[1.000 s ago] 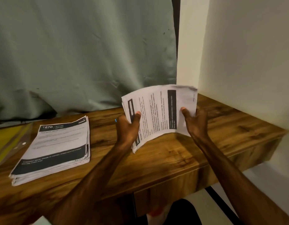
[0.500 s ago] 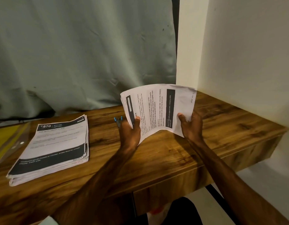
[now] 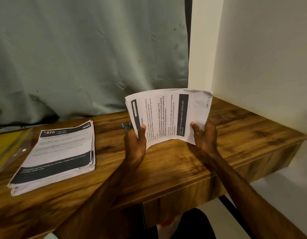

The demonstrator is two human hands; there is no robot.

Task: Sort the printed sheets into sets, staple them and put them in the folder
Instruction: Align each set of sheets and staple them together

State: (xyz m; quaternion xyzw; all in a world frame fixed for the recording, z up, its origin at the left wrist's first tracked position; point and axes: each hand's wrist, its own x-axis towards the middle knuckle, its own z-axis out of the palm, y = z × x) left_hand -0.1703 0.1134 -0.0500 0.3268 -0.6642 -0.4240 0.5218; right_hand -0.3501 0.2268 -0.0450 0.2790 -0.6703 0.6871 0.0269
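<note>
Forearms enter from 6 o'clock and reach over the front edge of the wooden desk.

Left hand: thumb lies on the printed face, the other fingers are behind the paper, so it pinches the left short edge of the held set. Right hand: same pinch on the right short edge, thumb in front, fingers hidden behind.

The held set is at picture centre, between the two hands and raised off the desk, with its printed face toward the camera. Its long axis runs from 9 to 3 o'clock. The text lines run up the view. The heading bar is at the 9 o'clock end and the dark footer bar at the 3 o'clock end. The sheets bow upward in the middle.

A small blue-and-dark object shows at 11 o'clock of the left hand, partly hidden. I cannot tell whether the hand holds it.

A stack of sheets lies flat on the desk at 9 o'clock of the hands, well apart from them. Its long axis runs from 7 to 1 o'clock, with the "1670" heading at the far end.

A yellow folder under clear plastic sits at 9 o'clock of the stack, cut by the frame edge.

Far side: a grey-green curtain from 9 to 12 o'clock and a pale wall from 1 to 3 o'clock.
</note>
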